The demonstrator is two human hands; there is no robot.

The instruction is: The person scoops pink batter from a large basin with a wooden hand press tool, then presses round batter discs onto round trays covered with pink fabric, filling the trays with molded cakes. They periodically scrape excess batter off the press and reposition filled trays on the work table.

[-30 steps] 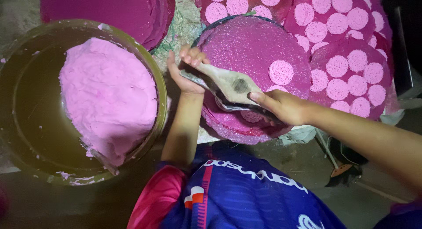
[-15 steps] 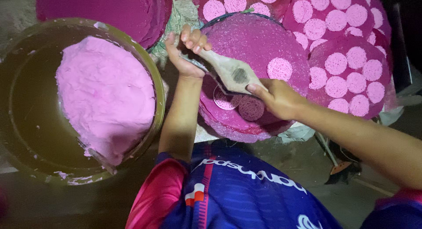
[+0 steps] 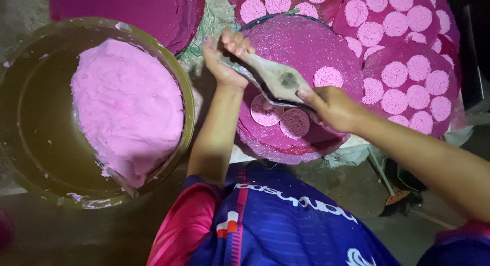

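1. Left hand [image 3: 224,59] closed on the far end of a flat wooden press [image 3: 273,81], fingers curled over its tip.
2. Right hand [image 3: 332,107] gripping the press's near end.
3. Press held slanted just above the round purple mat [image 3: 306,46].
4. Two pale pink discs [image 3: 280,118] lying on that mat, below the press.
5. Left of the mat: large brown bowl [image 3: 30,118] holding a mound of pink dough [image 3: 127,105].

A second pale pink disc [image 3: 295,123] now lies beside the first [image 3: 265,112] under the wooden paddle [image 3: 278,81].
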